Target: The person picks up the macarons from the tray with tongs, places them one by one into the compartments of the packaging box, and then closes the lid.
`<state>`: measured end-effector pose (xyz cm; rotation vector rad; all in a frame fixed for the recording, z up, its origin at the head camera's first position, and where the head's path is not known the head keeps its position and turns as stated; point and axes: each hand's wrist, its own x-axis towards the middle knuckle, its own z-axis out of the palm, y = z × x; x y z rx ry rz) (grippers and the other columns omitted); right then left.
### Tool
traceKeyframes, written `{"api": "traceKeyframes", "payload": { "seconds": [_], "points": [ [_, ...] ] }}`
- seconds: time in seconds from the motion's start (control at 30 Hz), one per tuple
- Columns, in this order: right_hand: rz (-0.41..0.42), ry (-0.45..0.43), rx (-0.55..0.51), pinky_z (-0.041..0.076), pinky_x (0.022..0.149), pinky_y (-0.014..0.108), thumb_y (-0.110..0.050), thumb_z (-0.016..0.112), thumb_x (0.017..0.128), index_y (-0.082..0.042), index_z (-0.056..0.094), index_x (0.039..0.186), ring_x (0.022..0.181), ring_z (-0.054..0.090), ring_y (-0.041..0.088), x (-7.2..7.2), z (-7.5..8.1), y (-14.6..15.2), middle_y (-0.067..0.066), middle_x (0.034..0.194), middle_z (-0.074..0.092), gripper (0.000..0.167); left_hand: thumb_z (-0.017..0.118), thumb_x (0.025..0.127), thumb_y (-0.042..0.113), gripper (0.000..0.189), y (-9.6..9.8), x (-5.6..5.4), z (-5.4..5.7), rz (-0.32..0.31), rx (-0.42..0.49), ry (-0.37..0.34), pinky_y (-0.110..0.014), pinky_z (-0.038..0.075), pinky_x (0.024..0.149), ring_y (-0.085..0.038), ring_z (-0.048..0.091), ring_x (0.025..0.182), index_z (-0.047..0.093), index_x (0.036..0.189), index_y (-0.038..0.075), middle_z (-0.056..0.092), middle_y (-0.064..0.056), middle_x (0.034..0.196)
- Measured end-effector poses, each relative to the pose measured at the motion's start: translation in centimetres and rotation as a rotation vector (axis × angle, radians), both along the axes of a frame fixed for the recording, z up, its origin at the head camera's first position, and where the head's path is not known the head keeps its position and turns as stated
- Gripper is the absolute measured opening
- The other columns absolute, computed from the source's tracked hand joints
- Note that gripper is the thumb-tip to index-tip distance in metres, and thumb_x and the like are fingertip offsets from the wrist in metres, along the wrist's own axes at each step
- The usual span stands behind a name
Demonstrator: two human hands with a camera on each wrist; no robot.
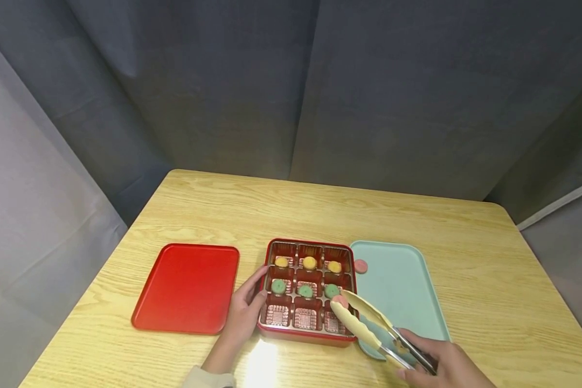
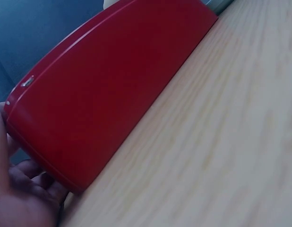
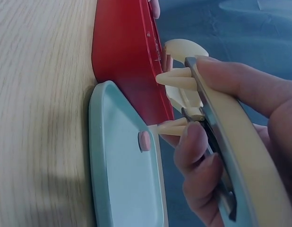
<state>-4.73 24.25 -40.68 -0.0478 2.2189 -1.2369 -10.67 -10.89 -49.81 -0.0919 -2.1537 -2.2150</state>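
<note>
A red box (image 1: pixel 307 337) with a divided insert stands mid-table. Yellow discs (image 1: pixel 310 263) lie in its back row and green discs (image 1: pixel 305 291) in its middle row; the front row shows patterned bottoms. My left hand (image 1: pixel 242 312) rests against the box's left side, fingers along the wall and thumb by the rim. With curled fingers, my right hand (image 1: pixel 443 362) grips metal tongs (image 1: pixel 353 324) with cream tips. Between those tips, over the box's right front part, is a pink disc (image 1: pixel 340 300). Another pink disc (image 3: pixel 144 141) lies on the light green tray (image 1: pixel 402 285).
To the left lies a red square lid or tray (image 1: pixel 186 288), apart from the box. The green tray adjoins the box's right side. Dark curtains (image 1: pixel 291 97) hang behind the wooden table (image 1: pixel 252 196).
</note>
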Motion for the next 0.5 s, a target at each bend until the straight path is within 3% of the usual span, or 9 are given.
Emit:
{"api": "traceKeyframes", "payload": {
  "seconds": [0.27, 0.5],
  "points": [
    [0.034, -0.010, -0.028, 0.043, 0.043, 0.018, -0.031, 0.070, 0.083, 0.006, 0.034, 0.142, 0.056, 0.049, 0.004, 0.10, -0.03, 0.20, 0.004, 0.075, 0.052, 0.078, 0.048, 0.089, -0.004, 0.053, -0.01, 0.07, 0.05, 0.001, -0.001, -0.001, -0.020, 0.037, 0.105, -0.023, 0.032, 0.138, 0.045, 0.140, 0.010, 0.032, -0.010, 0.151],
    [0.055, -0.009, -0.044, 0.043, 0.042, 0.018, -0.031, 0.069, 0.084, 0.005, 0.034, 0.142, 0.055, 0.049, 0.005, 0.10, -0.02, 0.41, 0.003, 0.073, 0.051, 0.077, 0.049, 0.089, -0.004, 0.053, 0.04, -0.04, 0.03, 0.009, -0.003, -0.001, -0.028, 0.033, 0.109, -0.024, 0.031, 0.139, 0.046, 0.139, 0.010, 0.032, -0.012, 0.152]
  ]
}}
